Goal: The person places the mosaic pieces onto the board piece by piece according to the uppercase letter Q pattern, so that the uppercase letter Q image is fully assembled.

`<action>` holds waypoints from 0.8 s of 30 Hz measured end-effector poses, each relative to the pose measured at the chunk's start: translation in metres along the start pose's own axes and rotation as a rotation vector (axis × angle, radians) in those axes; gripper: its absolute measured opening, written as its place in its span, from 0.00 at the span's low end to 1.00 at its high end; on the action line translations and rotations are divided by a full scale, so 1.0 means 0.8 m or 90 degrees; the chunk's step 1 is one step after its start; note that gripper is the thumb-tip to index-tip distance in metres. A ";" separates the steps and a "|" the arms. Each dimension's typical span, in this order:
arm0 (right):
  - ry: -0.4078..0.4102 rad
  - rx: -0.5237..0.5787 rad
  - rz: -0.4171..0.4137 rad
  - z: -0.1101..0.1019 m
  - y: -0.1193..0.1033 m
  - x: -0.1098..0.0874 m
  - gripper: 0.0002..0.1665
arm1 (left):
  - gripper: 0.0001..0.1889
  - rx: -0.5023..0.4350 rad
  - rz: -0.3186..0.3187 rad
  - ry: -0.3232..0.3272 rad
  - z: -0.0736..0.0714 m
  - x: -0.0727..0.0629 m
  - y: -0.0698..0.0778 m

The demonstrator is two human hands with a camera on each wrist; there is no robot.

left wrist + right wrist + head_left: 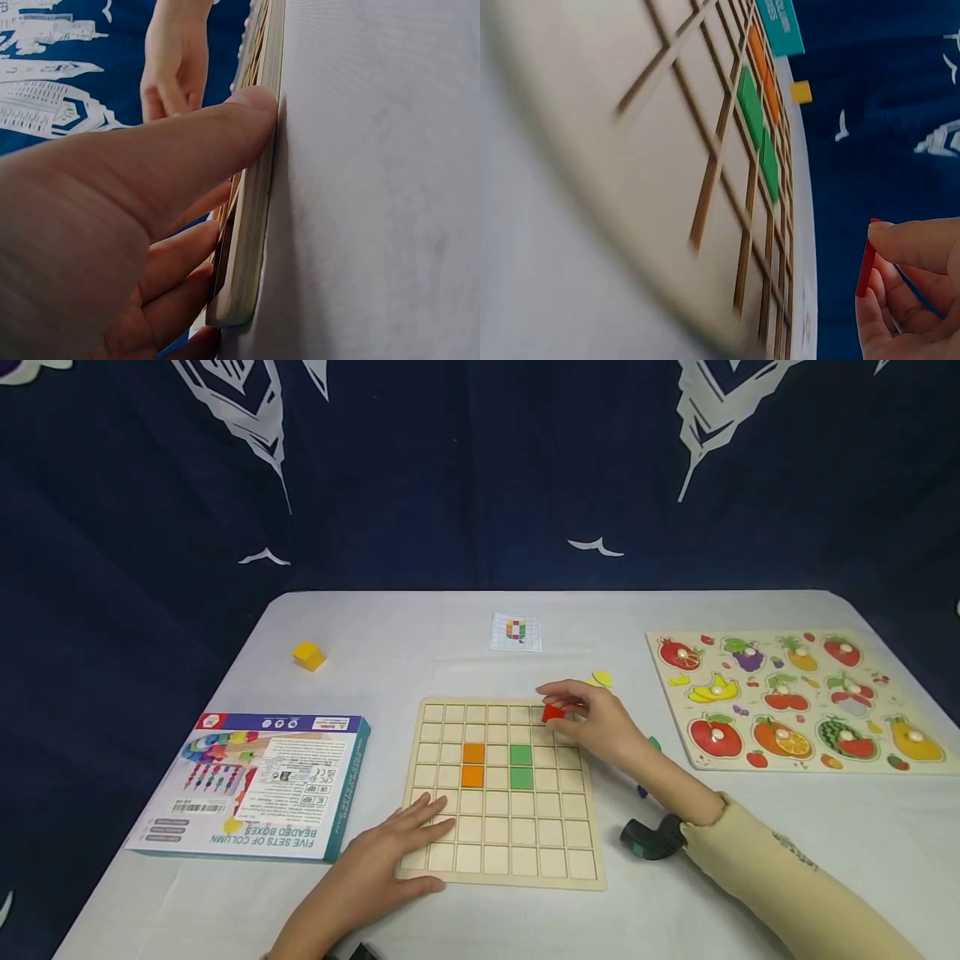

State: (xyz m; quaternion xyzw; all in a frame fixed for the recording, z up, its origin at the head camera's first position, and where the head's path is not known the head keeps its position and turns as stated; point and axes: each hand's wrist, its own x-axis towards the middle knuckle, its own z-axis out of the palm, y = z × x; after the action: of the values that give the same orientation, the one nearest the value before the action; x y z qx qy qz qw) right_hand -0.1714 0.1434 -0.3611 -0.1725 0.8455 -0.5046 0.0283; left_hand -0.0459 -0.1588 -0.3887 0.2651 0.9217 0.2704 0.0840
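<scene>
One thin, flat, red tile (pixel 866 261), pinched in right hand (pixel 602 722).

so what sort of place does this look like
Probably a staged indoor play area: a pale square wooden grid board and a flat rectangular wooden fruit puzzle lie before a dark blue cloth backdrop with white prints.

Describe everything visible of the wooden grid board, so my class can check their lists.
The wooden grid board is a pale, wood-looking, squarish panel with rounded corners and thin lines marking square cells. It lies flat on the white tablecloth. Two orange tiles and, further right, two green tiles sit in its cells, each pair in a column. The left hand rests its fingers on the near left side.
</scene>
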 end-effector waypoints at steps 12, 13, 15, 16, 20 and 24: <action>-0.072 -0.016 -0.024 0.066 -0.015 0.031 0.21 | 0.33 -0.016 -0.020 -0.028 -0.001 0.001 0.001; -0.074 -0.019 -0.022 0.068 -0.015 0.032 0.21 | 0.33 -0.015 -0.019 -0.027 -0.001 0.001 0.001; -0.080 -0.033 -0.025 0.071 -0.013 0.034 0.21 | 0.33 -0.013 -0.018 -0.025 -0.001 0.001 0.001; -0.082 -0.041 -0.027 0.073 -0.013 0.035 0.21 | 0.34 -0.012 -0.017 -0.024 -0.001 0.001 0.001; -0.087 -0.069 -0.030 0.075 -0.012 0.038 0.22 | 0.34 -0.011 -0.014 -0.017 -0.001 0.001 0.001; -0.096 -0.087 -0.041 0.075 -0.010 0.039 0.22 | 0.34 -0.007 -0.013 -0.015 -0.001 0.002 0.001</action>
State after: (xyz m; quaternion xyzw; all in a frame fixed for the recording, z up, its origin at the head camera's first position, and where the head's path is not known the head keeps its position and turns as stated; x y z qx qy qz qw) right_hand -0.1849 0.0791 -0.3797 -0.2387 0.8674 -0.4320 0.0636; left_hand -0.0470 -0.1582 -0.3875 0.2583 0.9218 0.2716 0.0989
